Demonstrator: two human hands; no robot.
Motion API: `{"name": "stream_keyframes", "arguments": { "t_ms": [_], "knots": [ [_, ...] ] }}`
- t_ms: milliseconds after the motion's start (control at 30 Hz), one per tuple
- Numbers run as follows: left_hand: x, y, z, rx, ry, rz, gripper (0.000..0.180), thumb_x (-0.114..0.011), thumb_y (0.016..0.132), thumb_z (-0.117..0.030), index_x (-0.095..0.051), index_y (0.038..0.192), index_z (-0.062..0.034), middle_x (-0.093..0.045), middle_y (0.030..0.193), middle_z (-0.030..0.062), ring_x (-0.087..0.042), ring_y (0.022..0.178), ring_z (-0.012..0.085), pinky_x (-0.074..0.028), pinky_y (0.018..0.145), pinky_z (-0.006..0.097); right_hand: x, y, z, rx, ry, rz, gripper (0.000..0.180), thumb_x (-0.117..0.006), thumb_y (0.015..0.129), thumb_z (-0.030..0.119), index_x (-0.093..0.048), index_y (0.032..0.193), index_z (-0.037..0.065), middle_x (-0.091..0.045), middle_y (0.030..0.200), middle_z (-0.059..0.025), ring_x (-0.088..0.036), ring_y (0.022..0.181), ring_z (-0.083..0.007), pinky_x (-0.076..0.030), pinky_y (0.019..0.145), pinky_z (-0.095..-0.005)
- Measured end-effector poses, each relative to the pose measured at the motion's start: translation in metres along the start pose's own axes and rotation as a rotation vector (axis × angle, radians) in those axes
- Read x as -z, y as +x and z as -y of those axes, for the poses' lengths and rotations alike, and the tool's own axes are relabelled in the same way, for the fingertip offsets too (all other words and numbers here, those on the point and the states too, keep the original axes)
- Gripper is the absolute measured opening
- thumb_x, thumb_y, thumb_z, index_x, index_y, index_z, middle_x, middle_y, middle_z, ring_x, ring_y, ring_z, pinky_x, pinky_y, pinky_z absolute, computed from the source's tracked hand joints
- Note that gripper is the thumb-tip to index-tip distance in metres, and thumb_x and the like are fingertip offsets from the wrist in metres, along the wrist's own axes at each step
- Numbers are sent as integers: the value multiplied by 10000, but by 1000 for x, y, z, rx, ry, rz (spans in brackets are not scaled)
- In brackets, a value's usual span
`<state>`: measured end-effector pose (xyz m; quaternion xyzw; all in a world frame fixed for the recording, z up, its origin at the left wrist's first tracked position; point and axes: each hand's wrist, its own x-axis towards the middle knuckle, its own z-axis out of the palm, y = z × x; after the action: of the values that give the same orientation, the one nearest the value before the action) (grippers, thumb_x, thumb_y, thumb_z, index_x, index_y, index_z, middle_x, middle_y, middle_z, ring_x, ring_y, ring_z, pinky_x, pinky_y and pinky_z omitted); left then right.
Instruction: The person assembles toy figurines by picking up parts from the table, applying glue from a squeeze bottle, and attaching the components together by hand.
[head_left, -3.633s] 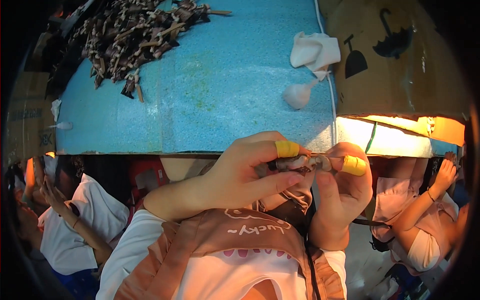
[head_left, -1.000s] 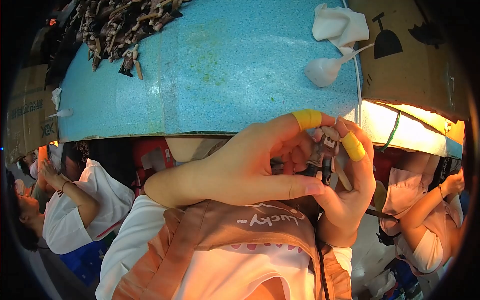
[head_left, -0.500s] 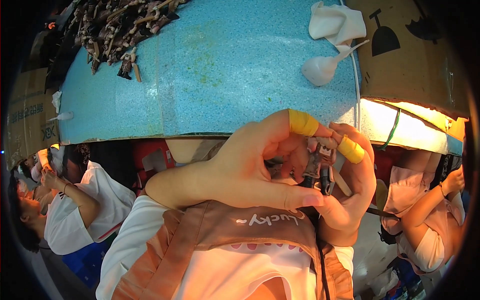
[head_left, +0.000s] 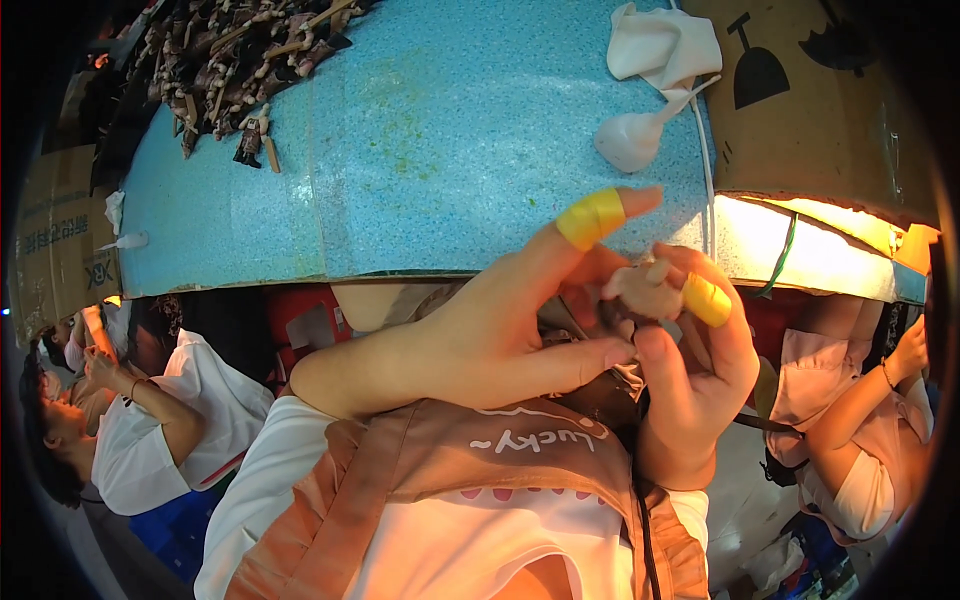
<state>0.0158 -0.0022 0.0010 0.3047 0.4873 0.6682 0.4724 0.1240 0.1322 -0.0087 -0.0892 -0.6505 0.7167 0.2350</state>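
Note:
A small toy figurine (head_left: 645, 292) is held in front of my chest, between both hands, and its pale top now faces up. My right hand (head_left: 705, 365) grips it between thumb and index finger, with a yellow band around that finger. My left hand (head_left: 520, 315) has its thumb tip and curled fingers against the figurine's near and left sides. Its index finger, wrapped in yellow too, is lifted and points out over the table edge. A thin flat wooden stick (head_left: 694, 343) shows beside my right fingers. The figurine's lower part is mostly hidden.
A blue speckled table (head_left: 450, 130) carries a pile of similar figurines (head_left: 235, 60) at the far left. One figurine (head_left: 252, 138) lies apart. At the right are a white squeeze bottle (head_left: 630, 142), a white cloth (head_left: 662, 48) and a cardboard box (head_left: 830, 120). People sit on both sides.
The figurine has been turned from upright, legs showing, to top-up. My left index finger has come off it and straightened upward. The right hand keeps its grip.

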Motion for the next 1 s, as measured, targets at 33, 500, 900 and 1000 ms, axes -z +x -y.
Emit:
{"name": "stream_keyframes", "arguments": {
  "t_ms": [33, 500, 900, 1000],
  "knots": [
    [-2, 1, -1, 3, -103, -30, 703, -592, 799, -58, -171, 1363, -64, -493, 1135, 88, -495, 888, 109, -412, 709, 228, 3, 5, -3, 214, -449, 71, 419, -669, 659, -22, -528, 1053, -21, -592, 971, -154, -557, 934, -327, -441, 845, -418],
    [3, 1, 4, 119, -509, -46, 602, -515, 816, -111, -214, 1332, -36, -462, 1136, 126, -462, 1069, 181, -372, 926, 299, -11, 7, -2, 489, -811, -2, 250, -686, 594, 30, -611, 832, 55, -627, 845, -65, -569, 871, -271, -406, 724, -352],
    [2, 1, 5, 134, -497, -54, 573, -523, 818, -128, -236, 1305, -33, -468, 1119, 120, -471, 1041, 169, -376, 906, 291, -12, 5, -4, 471, -789, -3, 260, -676, 581, 27, -611, 832, 51, -623, 849, -69, -572, 850, -265, -407, 720, -355],
    [3, 2, 8, 110, -471, -52, 567, -524, 816, -124, -241, 1300, -32, -470, 1113, 120, -475, 1024, 163, -380, 893, 288, -12, 6, -4, 472, -792, -11, 259, -677, 578, 25, -611, 828, 49, -622, 844, -68, -572, 845, -264, -407, 719, -355]
  ]
}}
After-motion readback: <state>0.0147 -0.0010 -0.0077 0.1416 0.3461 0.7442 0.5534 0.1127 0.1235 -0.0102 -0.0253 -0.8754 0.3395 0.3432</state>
